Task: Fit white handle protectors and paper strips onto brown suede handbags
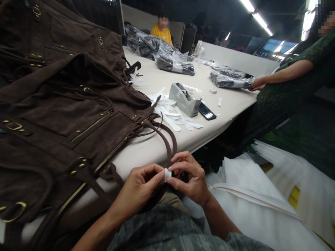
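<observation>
My left hand (136, 191) and my right hand (188, 178) meet low in the view, their fingertips pinching a small white paper piece (167, 175) between them. Just beyond my hands, a dark brown suede handbag (70, 118) lies on its side across the left of the cream table (146, 82). It has brass studs, buckles and zips. Its looped leather handles (167, 139) curve down close to my right hand. Several white paper strips (170, 113) lie scattered on the table, beside a grey tape dispenser (184, 99).
A black phone (206, 111) lies near the table edge. Plastic-wrapped dark bags (174, 62) are piled further along. A co-worker's hand (256, 84) rests on another wrapped bag (230, 80). A person in yellow (162, 33) sits at the far end. White plastic sheeting (261, 202) fills the lower right.
</observation>
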Demonstrator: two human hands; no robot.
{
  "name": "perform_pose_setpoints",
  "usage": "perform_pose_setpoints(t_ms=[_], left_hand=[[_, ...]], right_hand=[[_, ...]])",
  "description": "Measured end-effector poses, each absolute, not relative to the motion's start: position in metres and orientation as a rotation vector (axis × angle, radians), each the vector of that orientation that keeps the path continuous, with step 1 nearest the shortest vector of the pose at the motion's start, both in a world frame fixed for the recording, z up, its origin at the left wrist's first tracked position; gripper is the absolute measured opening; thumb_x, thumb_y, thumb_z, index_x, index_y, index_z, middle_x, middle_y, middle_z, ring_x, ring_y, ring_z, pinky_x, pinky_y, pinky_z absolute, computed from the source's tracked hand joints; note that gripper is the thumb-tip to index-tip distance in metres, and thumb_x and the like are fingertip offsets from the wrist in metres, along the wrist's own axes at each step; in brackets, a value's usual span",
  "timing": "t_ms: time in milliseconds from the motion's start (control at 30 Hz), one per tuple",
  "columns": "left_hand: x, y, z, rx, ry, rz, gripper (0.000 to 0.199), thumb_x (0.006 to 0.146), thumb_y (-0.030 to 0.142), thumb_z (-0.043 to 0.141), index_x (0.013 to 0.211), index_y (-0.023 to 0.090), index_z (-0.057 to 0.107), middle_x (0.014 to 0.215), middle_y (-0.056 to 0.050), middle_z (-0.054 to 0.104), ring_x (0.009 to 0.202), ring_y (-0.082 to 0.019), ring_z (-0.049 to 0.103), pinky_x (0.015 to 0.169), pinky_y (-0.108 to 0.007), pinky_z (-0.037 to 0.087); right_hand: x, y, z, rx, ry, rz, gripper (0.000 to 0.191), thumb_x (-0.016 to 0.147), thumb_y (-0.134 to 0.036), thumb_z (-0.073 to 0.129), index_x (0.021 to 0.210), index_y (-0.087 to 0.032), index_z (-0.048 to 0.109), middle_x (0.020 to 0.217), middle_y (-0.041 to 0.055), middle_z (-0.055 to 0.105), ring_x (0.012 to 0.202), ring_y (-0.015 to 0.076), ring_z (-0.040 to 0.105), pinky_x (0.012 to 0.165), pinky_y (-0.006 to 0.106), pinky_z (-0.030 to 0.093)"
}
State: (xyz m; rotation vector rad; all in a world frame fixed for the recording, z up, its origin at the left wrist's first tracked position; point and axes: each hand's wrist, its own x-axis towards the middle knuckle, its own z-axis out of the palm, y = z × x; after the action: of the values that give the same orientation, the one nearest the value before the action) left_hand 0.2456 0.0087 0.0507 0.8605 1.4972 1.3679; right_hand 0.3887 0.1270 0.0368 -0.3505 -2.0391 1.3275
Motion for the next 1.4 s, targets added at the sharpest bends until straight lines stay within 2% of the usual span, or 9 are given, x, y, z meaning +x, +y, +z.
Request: perform_pose_setpoints(t_ms=[67, 133, 300, 533, 700, 800, 900, 1033, 1400], left_hand=[[0.246, 0.008, 0.053, 0.912, 1.509, 1.37, 0.027, 0.082, 0.042, 0.066, 0.082, 0.016, 0.074, 0.07, -0.002, 0.066, 0.065, -0.013, 0.053, 0.06, -0.021, 0.04], [0.246, 0.007, 0.054, 0.963, 1.515, 1.367, 0.025, 0.083, 0.04, 0.066, 0.082, 0.017, 0.075, 0.073, -0.002, 0.068, 0.07, -0.014, 0.057, 0.065, -0.021, 0.042], [0.246, 0.009, 0.051, 1.058, 1.568, 1.361, 0.026, 0.087, 0.039, 0.061, 0.081, 0.017, 0.073, 0.078, -0.004, 0.071, 0.074, -0.017, 0.062, 0.069, -0.023, 0.045], [0.247, 0.012, 0.043, 1.339, 1.669, 1.352, 0.022, 0.091, 0.033, 0.057, 0.083, 0.02, 0.073, 0.079, -0.003, 0.07, 0.075, -0.016, 0.064, 0.071, -0.024, 0.047], [0.263, 0.004, 0.046, 1.398, 1.966, 1.574, 0.016, 0.088, 0.03, 0.061, 0.099, 0.019, 0.064, 0.11, -0.009, 0.062, 0.095, -0.018, 0.061, 0.083, -0.027, 0.048], [0.279, -0.005, 0.048, 1.53, 2.134, 1.511, 0.018, 0.081, 0.031, 0.071, 0.087, 0.019, 0.059, 0.09, -0.005, 0.06, 0.083, -0.017, 0.059, 0.074, -0.026, 0.045], [0.292, -0.013, 0.047, 1.599, 2.04, 1.38, 0.016, 0.088, 0.028, 0.062, 0.076, 0.02, 0.055, 0.071, 0.0, 0.056, 0.066, -0.012, 0.055, 0.063, -0.023, 0.04], [0.298, -0.012, 0.048, 1.559, 1.982, 1.369, 0.024, 0.095, 0.024, 0.048, 0.073, 0.019, 0.053, 0.067, 0.001, 0.054, 0.061, -0.01, 0.054, 0.06, -0.023, 0.037], [0.273, 0.031, 0.068, 1.466, 2.006, 1.027, 0.035, 0.093, 0.035, 0.048, 0.062, 0.019, 0.046, 0.057, 0.003, 0.048, 0.055, -0.011, 0.043, 0.055, -0.026, 0.026]], right_hand=[[0.39, 0.127, 0.04, -0.367, -2.062, 1.353, 0.017, 0.077, -0.026, 0.078, 0.092, -0.021, 0.072, 0.093, 0.0037, 0.06, 0.069, 0.0117, 0.055, 0.062, 0.025, 0.05], [0.391, 0.127, 0.04, -0.393, -2.018, 1.571, 0.016, 0.078, -0.027, 0.077, 0.09, -0.019, 0.071, 0.082, 0.0018, 0.06, 0.068, 0.0118, 0.056, 0.061, 0.024, 0.049], [0.392, 0.127, 0.038, -0.554, -1.7, 2.09, 0.028, 0.072, -0.033, 0.083, 0.087, -0.016, 0.067, 0.075, 0.0013, 0.067, 0.064, 0.0123, 0.063, 0.058, 0.023, 0.054], [0.391, 0.127, 0.036, -0.677, -1.67, 2.212, 0.032, 0.075, -0.039, 0.08, 0.075, -0.014, 0.06, 0.063, 0.0005, 0.067, 0.048, 0.0093, 0.06, 0.046, 0.018, 0.049], [0.397, 0.12, 0.03, -0.605, -1.627, 2.176, 0.029, 0.082, -0.038, 0.074, 0.077, -0.015, 0.057, 0.061, -0.0023, 0.061, 0.044, 0.006, 0.051, 0.042, 0.015, 0.04], [0.403, 0.11, 0.031, -0.514, -1.59, 2.132, 0.026, 0.084, -0.037, 0.072, 0.077, -0.017, 0.056, 0.062, -0.0029, 0.058, 0.047, 0.0072, 0.05, 0.044, 0.018, 0.04], [0.41, 0.1, 0.033, -0.407, -1.64, 2.086, 0.026, 0.085, -0.036, 0.071, 0.076, -0.017, 0.056, 0.065, -0.0019, 0.056, 0.051, 0.0086, 0.05, 0.047, 0.02, 0.039], [0.419, 0.094, 0.029, -0.335, -1.614, 2.127, 0.017, 0.088, -0.03, 0.068, 0.081, -0.017, 0.059, 0.07, -0.0011, 0.058, 0.052, 0.0076, 0.053, 0.049, 0.019, 0.04], [0.409, 0.101, 0.021, -0.478, -1.362, 2.026, 0.022, 0.086, -0.031, 0.07, 0.075, -0.017, 0.058, 0.064, -0.0016, 0.059, 0.048, 0.005, 0.044, 0.042, 0.017, 0.025]])
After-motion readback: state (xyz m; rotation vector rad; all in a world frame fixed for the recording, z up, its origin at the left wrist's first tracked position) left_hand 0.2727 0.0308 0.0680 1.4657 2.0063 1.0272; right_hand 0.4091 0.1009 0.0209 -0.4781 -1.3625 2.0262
